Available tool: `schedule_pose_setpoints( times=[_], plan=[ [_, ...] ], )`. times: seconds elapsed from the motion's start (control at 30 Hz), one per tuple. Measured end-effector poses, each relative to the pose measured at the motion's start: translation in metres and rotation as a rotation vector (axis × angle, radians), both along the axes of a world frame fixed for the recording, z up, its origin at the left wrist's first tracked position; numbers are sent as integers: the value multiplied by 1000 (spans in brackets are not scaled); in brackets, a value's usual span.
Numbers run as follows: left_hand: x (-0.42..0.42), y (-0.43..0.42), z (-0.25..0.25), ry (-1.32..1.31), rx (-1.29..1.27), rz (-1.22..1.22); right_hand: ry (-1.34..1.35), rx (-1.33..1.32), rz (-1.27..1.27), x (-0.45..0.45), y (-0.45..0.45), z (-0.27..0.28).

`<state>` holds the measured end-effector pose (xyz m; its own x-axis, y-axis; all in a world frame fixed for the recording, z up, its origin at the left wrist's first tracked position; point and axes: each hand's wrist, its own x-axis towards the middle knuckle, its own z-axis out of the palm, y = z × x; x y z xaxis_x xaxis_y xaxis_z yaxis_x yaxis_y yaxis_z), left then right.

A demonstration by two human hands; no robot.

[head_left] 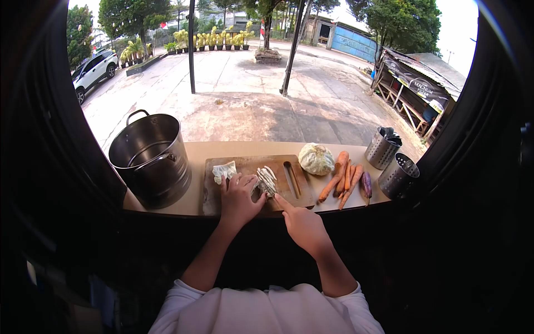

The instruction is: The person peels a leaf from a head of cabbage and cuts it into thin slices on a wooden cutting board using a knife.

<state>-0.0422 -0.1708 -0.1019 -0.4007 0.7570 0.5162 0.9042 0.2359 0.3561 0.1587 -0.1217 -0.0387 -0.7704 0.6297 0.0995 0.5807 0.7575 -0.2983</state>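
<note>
On the wooden cutting board (214, 197), my left hand (240, 199) presses down with bent fingers on a pale piece of cabbage, mostly hidden beneath it. My right hand (306, 227) is closed round a knife (268, 190), its forefinger stretched along the top toward the blade. The handle is hidden in the palm. The blade lies beside the left fingertips, touching thin white cabbage strips (267, 175). Beyond my left hand sits a loose cabbage leaf piece (225, 170). A whole cabbage (316, 159) rests at the board's right edge.
Left of the board stands a large metal pot (153, 161). To the right lie several carrots (344, 179) and a purple eggplant-like vegetable (366, 185). Two perforated metal holders (382, 149) stand at the right end. A long narrow slot or utensil (292, 179) marks the board.
</note>
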Motion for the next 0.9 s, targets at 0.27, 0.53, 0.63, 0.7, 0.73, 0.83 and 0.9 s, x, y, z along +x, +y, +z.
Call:
schedule_pose_setpoints(
  times=[0.27, 0.53, 0.63, 0.7, 0.73, 0.83, 0.9],
  plan=[
    [0, 0, -3, -3, 21, -17, 29, -46, -26, 17, -6, 8],
    [-2, 0, -2, -17, 18, -46, 197, -13, -61, -13, 16, -13],
    [-1, -2, 1, -46, 14, -46, 232, -4, -62, -15, 19, -21],
    [-1, -2, 0, 0, 39, -39, 245, -10, -66, -15, 19, -20],
    [-1, -2, 0, 24, 51, -37, 247, -27, -75, -14, 16, -16],
    [-1, -3, 4, 40, 22, -70, 447, -23, -67, -9, 18, -20],
    [-4, -1, 4, 24, -2, -119, 632, -178, -70, -6, 20, -30]
  ],
)
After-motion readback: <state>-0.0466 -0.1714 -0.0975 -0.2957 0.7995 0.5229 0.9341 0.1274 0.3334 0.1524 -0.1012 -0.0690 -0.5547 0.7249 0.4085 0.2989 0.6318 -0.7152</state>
